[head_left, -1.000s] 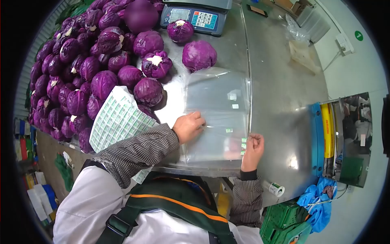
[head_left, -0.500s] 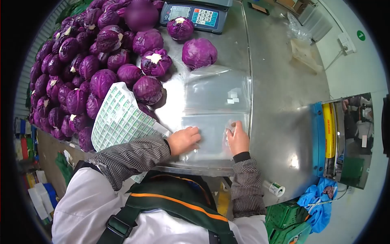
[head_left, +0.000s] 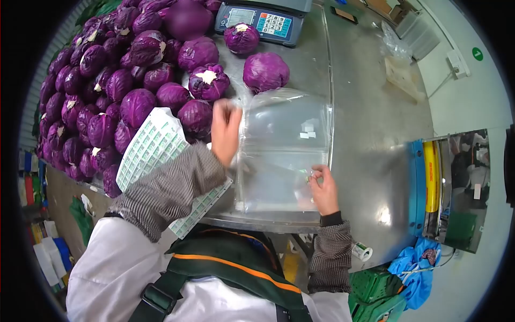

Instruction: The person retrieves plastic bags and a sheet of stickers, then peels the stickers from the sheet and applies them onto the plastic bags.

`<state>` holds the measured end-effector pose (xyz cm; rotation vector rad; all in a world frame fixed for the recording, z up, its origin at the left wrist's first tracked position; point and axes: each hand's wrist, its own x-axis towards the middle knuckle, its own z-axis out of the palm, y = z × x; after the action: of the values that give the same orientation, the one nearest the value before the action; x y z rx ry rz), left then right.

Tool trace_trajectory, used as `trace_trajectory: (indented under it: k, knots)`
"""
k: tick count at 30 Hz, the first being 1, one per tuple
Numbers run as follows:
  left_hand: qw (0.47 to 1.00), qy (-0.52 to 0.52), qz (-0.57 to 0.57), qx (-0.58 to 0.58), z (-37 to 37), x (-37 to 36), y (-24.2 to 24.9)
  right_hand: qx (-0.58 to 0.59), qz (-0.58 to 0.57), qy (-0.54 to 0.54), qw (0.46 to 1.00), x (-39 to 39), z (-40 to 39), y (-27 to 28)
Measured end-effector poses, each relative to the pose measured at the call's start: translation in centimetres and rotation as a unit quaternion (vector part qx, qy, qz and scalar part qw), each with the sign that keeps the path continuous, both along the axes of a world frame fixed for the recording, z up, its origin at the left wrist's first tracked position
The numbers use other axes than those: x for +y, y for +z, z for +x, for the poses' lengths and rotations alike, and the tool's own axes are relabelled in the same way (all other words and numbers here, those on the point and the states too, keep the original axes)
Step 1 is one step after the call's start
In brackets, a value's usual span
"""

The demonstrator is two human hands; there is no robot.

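Clear plastic bags (head_left: pixel 284 121) lie flat on the metal table in front of me. My left hand (head_left: pixel 225 131) is beside their left edge, close to the cabbages. Its fingers are curled together and somewhat blurred, so what they hold cannot be made out. Over the lower right of the bags, my right hand (head_left: pixel 324 190) pinches crinkled clear film between thumb and finger. A tiny green-and-white bit shows at those fingertips, too small to name. Under my left forearm lies a sheet of green-and-white labels (head_left: pixel 155 139), partly covered by the sleeve.
Red cabbages (head_left: pixel 137 107) are heaped at the left, and one loose cabbage (head_left: pixel 266 72) sits just beyond the bags. A weighing scale (head_left: pixel 263 21) stands at the back. To the right are a blue-sided machine (head_left: pixel 419 188), a label roll (head_left: pixel 361 251) and green crates (head_left: pixel 375 290).
My left hand has moved up and away from the lower bags to their left edge. My right hand has shifted slightly right. The label sheet is turned a little.
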<state>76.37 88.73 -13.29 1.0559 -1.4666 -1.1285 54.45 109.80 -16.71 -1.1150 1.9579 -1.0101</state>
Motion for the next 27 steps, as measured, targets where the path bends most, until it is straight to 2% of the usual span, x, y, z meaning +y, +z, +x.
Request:
trace_trajectory:
  k: [1, 2, 3, 4, 7, 8, 11, 15, 18, 20, 21, 22, 23, 24, 25, 27]
  knots:
    - [0.999, -0.015, 0.022, -0.035, 1.1, 2.6, -1.2, -0.013, -0.026, -0.035, 0.999, -0.3, 0.3, 0.9]
    - [0.992, -0.097, 0.037, -0.074, 2.6, 4.5, -2.4, -0.026, -0.054, -0.07, 0.996, -0.8, 1.1, 3.2]
    - [0.976, -0.158, -0.082, -0.122, 2.9, 5.4, -0.9, -0.039, -0.081, -0.105, 0.99, -1.3, 1.7, 5.5]
    - [0.943, -0.206, -0.171, -0.197, 2.5, 5.2, -0.5, -0.099, -0.134, -0.144, 0.975, -1.4, 1.9, 7.5]
    - [0.827, -0.356, -0.287, -0.327, 2.3, 5.0, -2.9, -0.062, -0.142, -0.105, 0.982, -0.7, 1.1, 10.0]
    - [0.785, -0.406, -0.305, -0.355, 2.2, 4.6, -4.3, -0.191, -0.122, -0.128, 0.965, -0.5, 1.3, 11.5]
    - [0.794, -0.427, -0.27, -0.338, 2.1, 5.4, -5.1, -0.347, -0.23, -0.116, 0.902, 1.1, 0.4, 12.6]
    - [0.8, -0.382, -0.288, -0.363, 1.7, 5.4, -6.4, -0.331, -0.163, -0.149, 0.918, 1.6, 0.7, 10.5]
    - [0.843, -0.446, -0.032, -0.298, 0.3, 3.3, -6.2, -0.363, -0.149, -0.145, 0.908, 3.5, 1.0, 9.2]
    - [0.885, -0.404, 0.168, -0.159, -1.3, -0.1, -5.9, -0.405, -0.14, -0.11, 0.897, 4.0, 1.1, 8.8]
    - [0.89, -0.356, 0.252, -0.131, -1.8, -2.0, -1.8, -0.348, -0.104, -0.09, 0.927, 3.8, 1.1, 8.3]
    - [0.915, -0.279, 0.288, -0.038, -2.0, -3.8, -1.7, -0.289, -0.068, -0.068, 0.953, 3.1, 1.2, 7.6]
    - [0.931, -0.206, 0.282, 0.11, -1.9, -5.4, -3.1, -0.227, -0.031, -0.046, 0.972, 2.3, 1.2, 6.7]
    - [0.966, -0.076, 0.215, 0.12, -1.8, -4.5, -1.3, -0.171, -0.042, -0.037, 0.984, 1.7, 1.0, 4.3]
    - [0.98, 0.054, 0.143, 0.127, -1.5, -2.9, 0.5, -0.114, -0.002, -0.023, 0.993, 0.9, 0.8, 3.0]
    - [0.999, 0.034, -0.012, -0.018, 0.6, 0.5, -0.7, 0.002, 0.078, 0.007, 0.997, -0.7, 0.5, 1.1]
